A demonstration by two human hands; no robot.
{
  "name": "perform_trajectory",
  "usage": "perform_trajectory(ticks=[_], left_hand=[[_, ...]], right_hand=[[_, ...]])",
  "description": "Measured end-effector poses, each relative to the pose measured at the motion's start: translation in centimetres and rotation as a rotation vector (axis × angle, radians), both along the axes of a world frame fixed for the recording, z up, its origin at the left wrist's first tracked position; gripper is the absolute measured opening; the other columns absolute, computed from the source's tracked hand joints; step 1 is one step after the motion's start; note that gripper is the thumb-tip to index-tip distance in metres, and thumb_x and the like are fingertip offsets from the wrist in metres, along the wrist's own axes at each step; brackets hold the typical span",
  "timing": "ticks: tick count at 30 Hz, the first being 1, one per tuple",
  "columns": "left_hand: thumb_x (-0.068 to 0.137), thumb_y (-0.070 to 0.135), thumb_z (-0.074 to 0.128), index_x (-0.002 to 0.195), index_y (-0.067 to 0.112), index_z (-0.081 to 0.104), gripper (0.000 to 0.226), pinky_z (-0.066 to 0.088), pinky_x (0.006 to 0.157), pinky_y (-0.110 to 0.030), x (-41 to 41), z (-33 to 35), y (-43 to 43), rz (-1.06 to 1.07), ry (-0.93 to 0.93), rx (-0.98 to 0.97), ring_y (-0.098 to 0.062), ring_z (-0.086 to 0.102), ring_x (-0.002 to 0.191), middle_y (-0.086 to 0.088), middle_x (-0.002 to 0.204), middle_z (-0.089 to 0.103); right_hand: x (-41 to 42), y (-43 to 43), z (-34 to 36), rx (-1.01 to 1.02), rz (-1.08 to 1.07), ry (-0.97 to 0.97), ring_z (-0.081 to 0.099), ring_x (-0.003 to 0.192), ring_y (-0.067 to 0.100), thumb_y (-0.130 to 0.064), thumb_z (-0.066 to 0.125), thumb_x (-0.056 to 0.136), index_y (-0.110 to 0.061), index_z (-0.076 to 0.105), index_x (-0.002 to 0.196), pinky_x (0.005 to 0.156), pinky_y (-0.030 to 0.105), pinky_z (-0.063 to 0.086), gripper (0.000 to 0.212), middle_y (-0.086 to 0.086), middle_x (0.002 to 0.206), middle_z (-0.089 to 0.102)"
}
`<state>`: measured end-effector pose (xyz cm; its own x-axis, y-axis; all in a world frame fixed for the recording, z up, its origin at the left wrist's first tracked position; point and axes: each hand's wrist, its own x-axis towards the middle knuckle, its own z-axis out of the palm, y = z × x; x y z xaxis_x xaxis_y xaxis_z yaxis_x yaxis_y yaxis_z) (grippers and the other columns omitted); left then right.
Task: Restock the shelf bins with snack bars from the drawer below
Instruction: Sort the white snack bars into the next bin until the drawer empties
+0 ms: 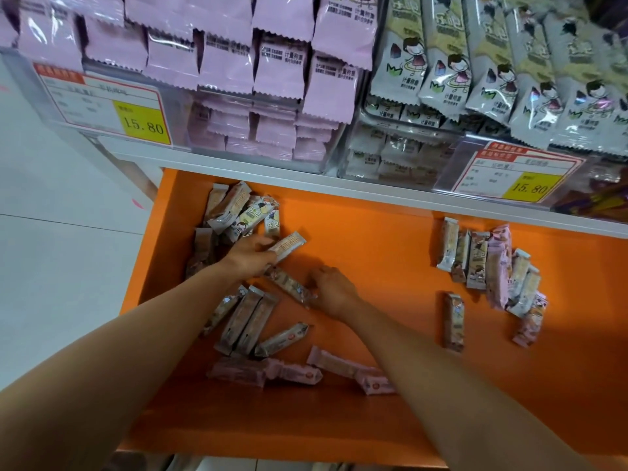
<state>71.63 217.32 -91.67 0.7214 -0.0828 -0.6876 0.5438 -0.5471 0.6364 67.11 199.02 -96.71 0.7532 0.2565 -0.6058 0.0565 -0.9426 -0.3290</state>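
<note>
The orange drawer (373,232) is pulled out below the shelf, with snack bars scattered in it. My left hand (249,254) grips a grey snack bar (289,245) near the drawer's back left. My right hand (334,290) rests on the end of another grey snack bar (289,283) in the middle; whether it grips it is unclear. Several grey bars (243,317) lie in front of my hands, and pink bars (295,370) lie nearer to me. Above, a clear bin of pink packets (258,130) and a clear bin of grey packets (401,144) sit on the shelf.
A second pile of grey and pink bars (492,266) lies at the drawer's right. Another heap of bars (238,209) sits at the back left. Price tags reading 15.80 (142,125) hang on the bin fronts. A white floor (51,249) lies to the left.
</note>
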Motion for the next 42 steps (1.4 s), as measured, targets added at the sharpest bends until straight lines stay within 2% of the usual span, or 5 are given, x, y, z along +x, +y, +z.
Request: perform_trajectory(ticks=[7, 13, 23, 29, 42], left_hand=[[0.093, 0.004, 0.053, 0.136, 0.011, 0.053, 0.043, 0.044, 0.059, -0.025, -0.1, -0.3, 0.2, 0.012, 0.03, -0.005, -0.015, 0.053, 0.07, -0.004, 0.092, 0.057], [0.092, 0.003, 0.053, 0.13, 0.018, 0.058, 0.042, 0.047, 0.058, -0.023, -0.2, -0.4, 0.9, 0.039, 0.056, -0.051, -0.016, 0.058, 0.071, -0.01, 0.096, 0.061], [0.103, 0.017, 0.035, 0.13, 0.007, 0.056, 0.035, 0.037, 0.039, -0.021, -0.3, 0.3, -0.4, 0.189, 0.184, -0.081, -0.019, 0.051, 0.057, -0.012, 0.079, 0.055], [0.085, 0.047, 0.07, 0.124, 0.015, 0.056, 0.053, 0.041, 0.064, -0.024, -1.6, 1.4, -0.4, -0.029, 0.003, -0.089, -0.015, 0.055, 0.09, -0.002, 0.1, 0.058], [0.095, 0.049, 0.051, 0.148, 0.014, 0.039, 0.064, 0.022, 0.115, -0.041, -4.0, 6.8, -0.7, 0.012, 0.021, -0.278, -0.026, 0.031, 0.143, -0.006, 0.154, 0.037]], right_hand=[[0.1, 0.2, 0.4, 0.029, -0.13, 0.038, 0.048, 0.124, 0.03, -0.055, 0.067, 0.082, -0.011, 0.041, 0.138, 0.09, 0.037, 0.045, 0.076, 0.011, 0.14, 0.043], [-0.1, 1.1, -0.3, -0.002, -0.059, -0.019, 0.054, 0.107, 0.033, -0.035, 0.065, 0.087, -0.006, 0.053, 0.114, 0.069, 0.032, 0.035, 0.042, 0.017, 0.119, 0.054], [1.1, -3.2, 2.2, 0.584, -0.792, -0.03, 0.055, 0.077, 0.012, -0.023, 0.071, 0.084, -0.016, 0.07, 0.095, 0.077, 0.031, 0.044, 0.013, -0.01, 0.078, 0.06], [0.8, -3.2, 5.5, 0.694, -0.871, 0.031, 0.051, 0.062, 0.012, -0.025, 0.067, 0.09, -0.005, 0.066, 0.097, 0.065, 0.027, 0.044, 0.021, -0.001, 0.069, 0.055], [-1.0, -3.7, 11.9, 0.891, -1.064, 0.042, 0.056, 0.063, 0.015, -0.018, 0.063, 0.094, -0.009, 0.06, 0.091, 0.056, 0.025, 0.047, 0.01, 0.007, 0.08, 0.061]])
